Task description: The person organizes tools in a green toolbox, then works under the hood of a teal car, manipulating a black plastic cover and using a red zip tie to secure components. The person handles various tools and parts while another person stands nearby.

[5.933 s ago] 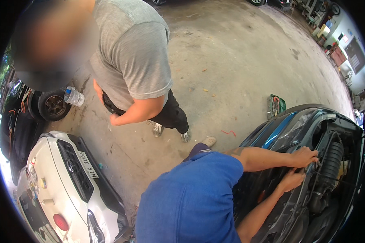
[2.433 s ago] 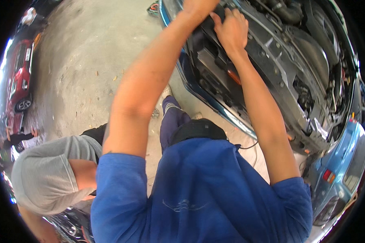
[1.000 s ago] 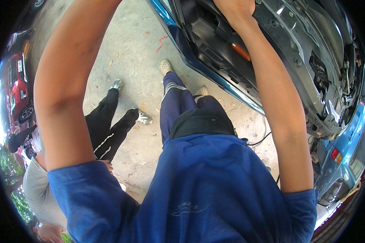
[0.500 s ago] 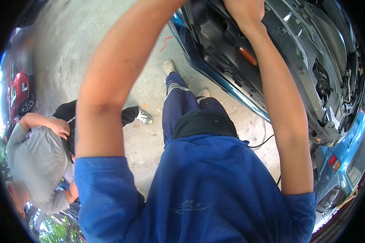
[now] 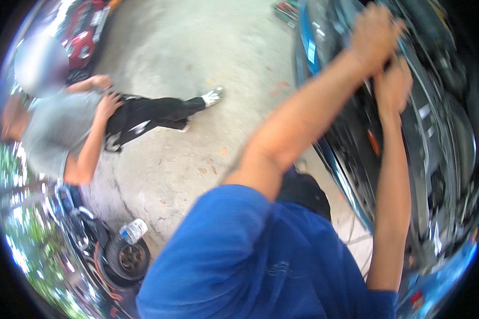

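My left hand [image 5: 377,38] is at the dark front trim [image 5: 356,117] of a car with its bonnet raised, in the upper right, fingers curled round something too blurred to make out. My right hand [image 5: 394,85] is just below it, fingers also closed at the trim, their contents hidden behind the fingers and blur. An orange object like a handle [image 5: 373,142] lies in the trim left of my right forearm. The blue edge of the car's bumper [image 5: 311,50] runs along the left side of the engine bay [image 5: 439,64].
A person in a grey shirt [image 5: 64,122] stands at the left. Below are a spare wheel [image 5: 130,258] and a plastic bottle [image 5: 134,229]. A red vehicle [image 5: 82,32] is upper left, a green toolbox [image 5: 285,13] top centre, a light-blue vehicle [image 5: 452,271] lower right, concrete floor [image 5: 170,58] between.
The view has swung, shifting my arms and the car rightward. My hands, cut off at the top edge earlier, now show. The person in grey appears higher, more of their legs visible.
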Action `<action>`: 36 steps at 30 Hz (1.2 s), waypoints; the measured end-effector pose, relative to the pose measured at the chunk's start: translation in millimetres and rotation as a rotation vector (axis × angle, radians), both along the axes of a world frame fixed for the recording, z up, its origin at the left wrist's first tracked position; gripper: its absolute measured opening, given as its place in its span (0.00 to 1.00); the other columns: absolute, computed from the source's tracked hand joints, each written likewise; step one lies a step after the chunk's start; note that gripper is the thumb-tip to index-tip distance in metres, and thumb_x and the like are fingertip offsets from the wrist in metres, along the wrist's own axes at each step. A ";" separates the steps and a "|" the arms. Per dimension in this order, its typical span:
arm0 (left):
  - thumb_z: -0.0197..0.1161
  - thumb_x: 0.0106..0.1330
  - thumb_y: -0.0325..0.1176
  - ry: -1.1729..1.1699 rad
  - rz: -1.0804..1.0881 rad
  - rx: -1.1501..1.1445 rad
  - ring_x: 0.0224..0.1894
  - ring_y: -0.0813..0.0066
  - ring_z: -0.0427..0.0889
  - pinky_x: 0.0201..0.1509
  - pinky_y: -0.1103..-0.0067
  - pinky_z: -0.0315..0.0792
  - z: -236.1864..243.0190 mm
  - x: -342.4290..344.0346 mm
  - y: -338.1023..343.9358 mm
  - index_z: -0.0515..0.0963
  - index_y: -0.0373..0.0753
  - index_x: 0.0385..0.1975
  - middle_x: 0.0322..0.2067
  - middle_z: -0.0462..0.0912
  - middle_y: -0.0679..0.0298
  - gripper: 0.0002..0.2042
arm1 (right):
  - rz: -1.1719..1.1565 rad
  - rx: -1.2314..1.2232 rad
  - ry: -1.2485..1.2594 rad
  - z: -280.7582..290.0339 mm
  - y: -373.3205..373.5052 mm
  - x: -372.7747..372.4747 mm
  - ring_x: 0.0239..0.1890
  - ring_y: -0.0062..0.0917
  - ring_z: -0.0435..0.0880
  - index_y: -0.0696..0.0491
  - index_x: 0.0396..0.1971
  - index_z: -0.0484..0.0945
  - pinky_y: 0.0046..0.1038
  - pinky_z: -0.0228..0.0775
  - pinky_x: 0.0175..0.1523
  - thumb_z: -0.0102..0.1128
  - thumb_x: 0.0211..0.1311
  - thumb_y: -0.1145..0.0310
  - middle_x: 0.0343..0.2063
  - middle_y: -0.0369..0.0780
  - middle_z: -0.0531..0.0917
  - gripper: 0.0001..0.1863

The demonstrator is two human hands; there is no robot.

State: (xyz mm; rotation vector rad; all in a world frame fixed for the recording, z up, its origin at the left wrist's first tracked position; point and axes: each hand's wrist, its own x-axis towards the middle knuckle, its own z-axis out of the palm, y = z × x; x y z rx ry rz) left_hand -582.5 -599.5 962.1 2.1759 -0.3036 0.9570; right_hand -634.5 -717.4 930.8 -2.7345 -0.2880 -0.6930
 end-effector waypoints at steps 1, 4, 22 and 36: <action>0.66 0.71 0.43 -0.151 0.060 -0.045 0.40 0.47 0.86 0.44 0.56 0.79 0.4 -2.5 -1.7 0.82 0.34 0.40 0.37 0.84 0.49 0.15 | 0.010 -0.042 0.000 2.4 -1.6 -2.0 0.50 0.54 0.82 0.61 0.54 0.83 0.51 0.74 0.54 0.64 0.68 0.45 0.43 0.54 0.83 0.32; 0.67 0.71 0.43 0.046 0.001 -0.078 0.33 0.48 0.86 0.38 0.62 0.80 -0.1 -0.7 -9.2 0.80 0.32 0.39 0.35 0.82 0.52 0.16 | -0.013 -0.053 -0.010 4.5 1.6 -4.1 0.51 0.53 0.80 0.61 0.59 0.80 0.49 0.71 0.56 0.61 0.70 0.46 0.45 0.54 0.81 0.33; 0.76 0.49 0.32 0.310 -0.207 0.493 0.42 0.49 0.89 0.47 0.60 0.83 40.2 -1.3 17.9 0.87 0.31 0.29 0.33 0.87 0.46 0.12 | -0.130 -0.002 0.089 2.4 5.9 -9.3 0.52 0.45 0.81 0.57 0.52 0.83 0.47 0.68 0.57 0.61 0.72 0.50 0.48 0.48 0.83 0.24; 0.59 0.78 0.39 1.134 -0.376 -0.066 0.20 0.64 0.87 0.23 0.70 0.84 102.1 29.5 29.8 0.81 0.25 0.29 0.21 0.84 0.55 0.20 | -0.138 0.064 0.024 5.6 16.4 -8.4 0.45 0.34 0.78 0.55 0.41 0.82 0.38 0.67 0.54 0.66 0.69 0.50 0.38 0.41 0.79 0.20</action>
